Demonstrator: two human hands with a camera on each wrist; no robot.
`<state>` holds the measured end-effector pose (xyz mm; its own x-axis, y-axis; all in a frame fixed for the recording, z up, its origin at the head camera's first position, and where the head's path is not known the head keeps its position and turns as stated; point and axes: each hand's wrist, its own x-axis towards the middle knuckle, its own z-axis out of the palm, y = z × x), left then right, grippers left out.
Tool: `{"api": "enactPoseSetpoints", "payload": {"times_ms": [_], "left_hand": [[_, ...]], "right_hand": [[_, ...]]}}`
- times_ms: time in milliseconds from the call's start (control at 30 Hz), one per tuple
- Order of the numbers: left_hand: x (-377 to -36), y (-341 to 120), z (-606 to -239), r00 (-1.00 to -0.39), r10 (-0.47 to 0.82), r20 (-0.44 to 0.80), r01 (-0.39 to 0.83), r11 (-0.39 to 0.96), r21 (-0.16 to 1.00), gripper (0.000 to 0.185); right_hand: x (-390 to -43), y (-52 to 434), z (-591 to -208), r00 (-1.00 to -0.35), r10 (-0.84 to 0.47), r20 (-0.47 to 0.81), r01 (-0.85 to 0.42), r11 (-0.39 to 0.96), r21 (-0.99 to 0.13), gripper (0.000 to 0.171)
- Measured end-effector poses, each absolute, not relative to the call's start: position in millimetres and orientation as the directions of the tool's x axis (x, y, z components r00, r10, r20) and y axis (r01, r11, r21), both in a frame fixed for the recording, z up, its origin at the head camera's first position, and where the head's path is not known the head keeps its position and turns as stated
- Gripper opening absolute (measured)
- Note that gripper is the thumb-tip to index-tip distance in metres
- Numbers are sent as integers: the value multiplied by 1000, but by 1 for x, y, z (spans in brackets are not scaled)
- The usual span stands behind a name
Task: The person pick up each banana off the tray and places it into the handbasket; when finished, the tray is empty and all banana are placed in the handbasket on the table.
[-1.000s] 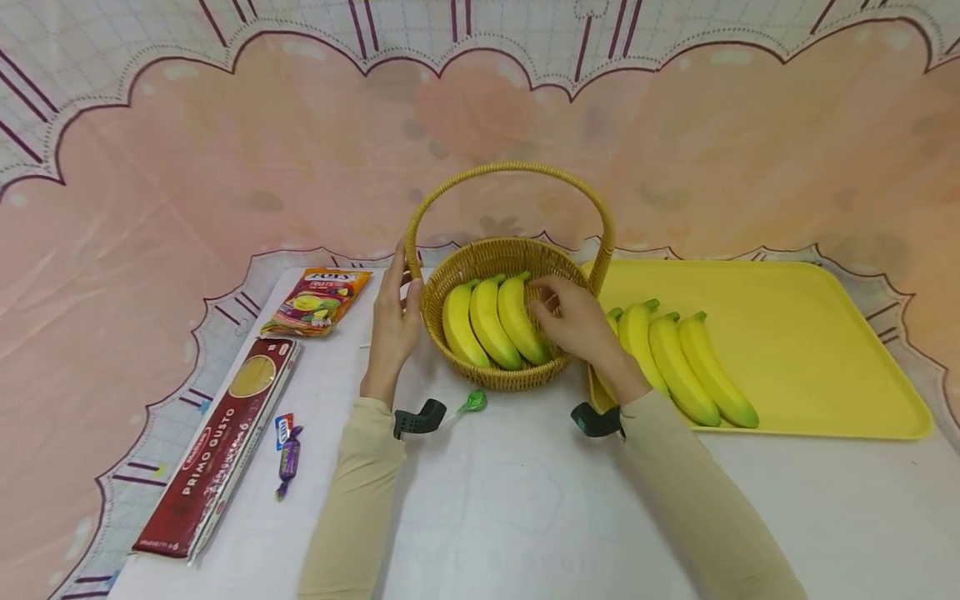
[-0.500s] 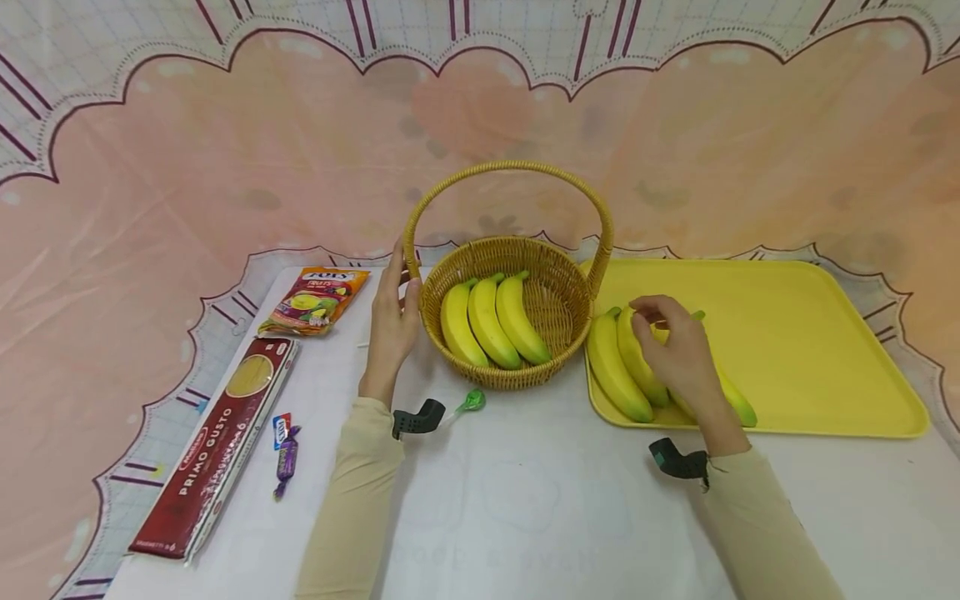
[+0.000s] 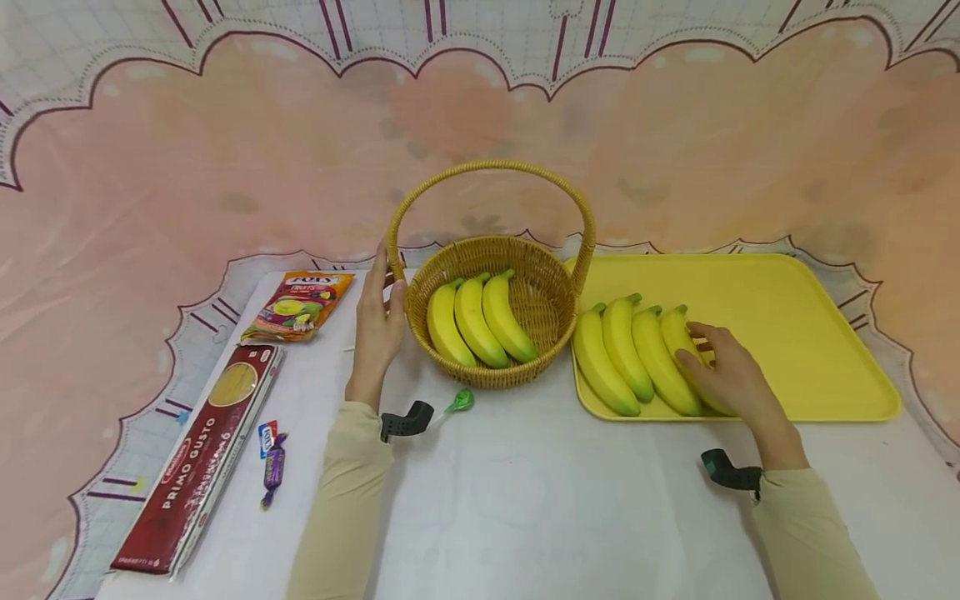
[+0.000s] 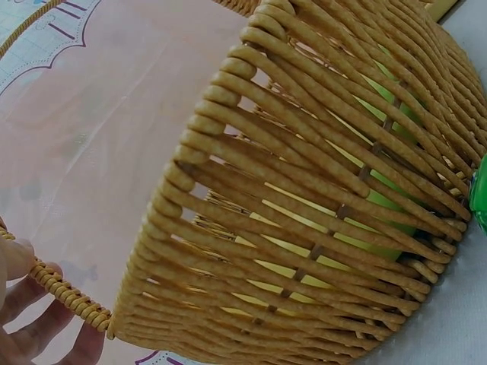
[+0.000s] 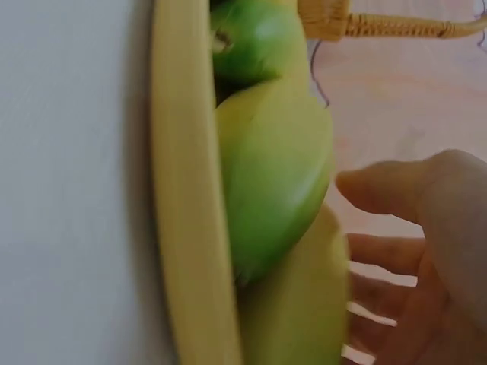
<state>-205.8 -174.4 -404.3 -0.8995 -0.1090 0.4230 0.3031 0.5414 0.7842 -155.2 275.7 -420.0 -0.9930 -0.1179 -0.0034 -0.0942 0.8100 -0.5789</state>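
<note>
A wicker basket (image 3: 491, 379) with a tall arched handle holds three bananas (image 3: 480, 321) side by side. At its left side, my left hand (image 3: 377, 329) grips the foot of the handle (image 4: 72, 302), thumb on one side and fingers behind. Several more bananas (image 3: 607, 358) lie in a row at the left end of a yellow tray (image 3: 810, 333). Over the rightmost banana (image 3: 677, 333) is my right hand (image 3: 729, 371), thumb and fingers spread loosely around it and hiding part of it. In the right wrist view, the thumb (image 5: 380, 186) stands apart from the fingers.
Left of the basket lie a candy bag (image 3: 296, 308), a long red spaghetti pack (image 3: 198, 467), a purple-wrapped candy (image 3: 273, 468) and a small blue-red packet (image 3: 267, 438). A green lollipop (image 3: 462, 400) is in front of the basket. A patterned cloth (image 3: 300, 167) hangs behind.
My right hand has left the basket and moved right over the tray, to the rightmost banana. The left hand keeps its place at the handle. The head view has shifted slightly.
</note>
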Motion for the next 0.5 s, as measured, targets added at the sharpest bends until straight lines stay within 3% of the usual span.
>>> {"api": "enactPoseSetpoints", "payload": {"times_ms": [267, 500], "left_hand": [[-205, -173, -406, -909, -110, 403, 290, 528, 798, 55], [-204, -175, -405, -902, -110, 418, 299, 540, 787, 55]], "right_hand": [[-156, 286, -430, -980, -95, -175, 20, 827, -561, 78], [-157, 285, -424, -988, -73, -134, 20, 807, -590, 75]]}}
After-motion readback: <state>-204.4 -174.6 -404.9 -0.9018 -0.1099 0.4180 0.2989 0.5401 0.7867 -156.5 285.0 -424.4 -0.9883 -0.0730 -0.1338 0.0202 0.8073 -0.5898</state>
